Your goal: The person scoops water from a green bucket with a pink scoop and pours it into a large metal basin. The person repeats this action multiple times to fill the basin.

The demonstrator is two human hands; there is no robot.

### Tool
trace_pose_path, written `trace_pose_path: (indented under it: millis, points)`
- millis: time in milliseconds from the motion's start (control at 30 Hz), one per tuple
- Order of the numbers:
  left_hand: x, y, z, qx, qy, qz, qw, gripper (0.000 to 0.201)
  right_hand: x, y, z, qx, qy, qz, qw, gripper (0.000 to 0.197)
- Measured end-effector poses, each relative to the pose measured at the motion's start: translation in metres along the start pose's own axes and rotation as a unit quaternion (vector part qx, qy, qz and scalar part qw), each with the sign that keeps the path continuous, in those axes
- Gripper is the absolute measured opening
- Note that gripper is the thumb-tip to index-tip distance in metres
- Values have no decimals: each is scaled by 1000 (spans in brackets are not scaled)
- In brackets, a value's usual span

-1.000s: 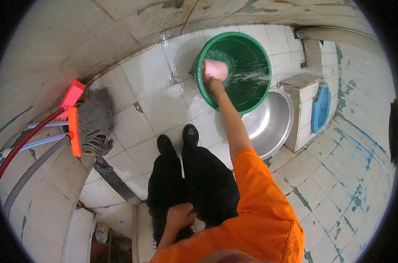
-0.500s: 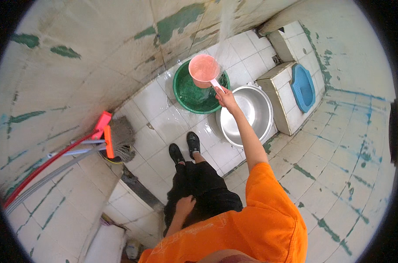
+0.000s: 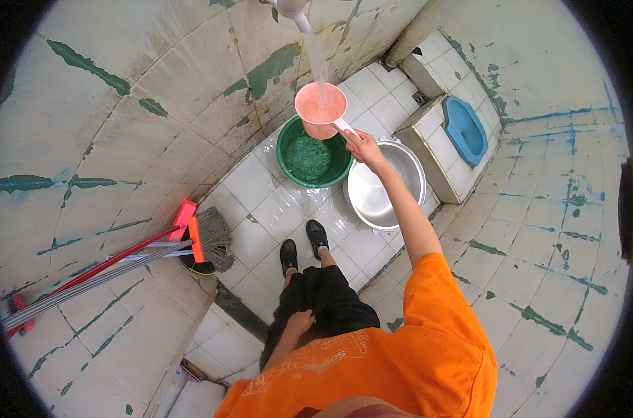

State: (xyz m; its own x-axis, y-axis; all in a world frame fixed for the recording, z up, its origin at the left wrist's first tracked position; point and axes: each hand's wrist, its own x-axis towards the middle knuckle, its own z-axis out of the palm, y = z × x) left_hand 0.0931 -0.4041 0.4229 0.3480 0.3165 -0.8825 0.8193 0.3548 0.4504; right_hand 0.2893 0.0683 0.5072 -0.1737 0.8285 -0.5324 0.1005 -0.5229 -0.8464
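Observation:
My right hand [image 3: 362, 148] is closed round the handle of a pink plastic dipper [image 3: 321, 120], held out over a green basin [image 3: 283, 164]. From a white tap [image 3: 293, 12] on the wall, a stream of water [image 3: 315, 56] runs into the dipper. Rippling water lies in the green basin. Beside it stands a large silver metal pot [image 3: 373, 203], partly covered by my right forearm. My left hand [image 3: 301, 321] is down at my front, its fingers curled against my black pants [image 3: 337, 299], seemingly gripping the cloth.
At the left wall lean a mop [image 3: 215, 237] and long-handled tools with red and orange heads. A blue squat toilet [image 3: 465, 131] is set in a raised tiled step [image 3: 428, 150] on the right. Wet white floor tiles [image 3: 295, 202] surround my black shoes [image 3: 317, 235].
The water stream fell beside the dipper before and now lands inside it. The view has tilted, bringing the tap into sight. My left hand stays at my pants.

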Motion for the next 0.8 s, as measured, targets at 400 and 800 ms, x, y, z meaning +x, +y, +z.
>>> trace_pose_path:
  millis: [400, 800]
  points:
    - [-4, -47, -12, 67, 16, 54, 996, 39, -68, -40, 8, 99, -6, -58, 993, 30]
    - [29, -72, -30, 159, -55, 129, 977, 44, -218, 156, -2, 143, 152, 69, 975, 38]
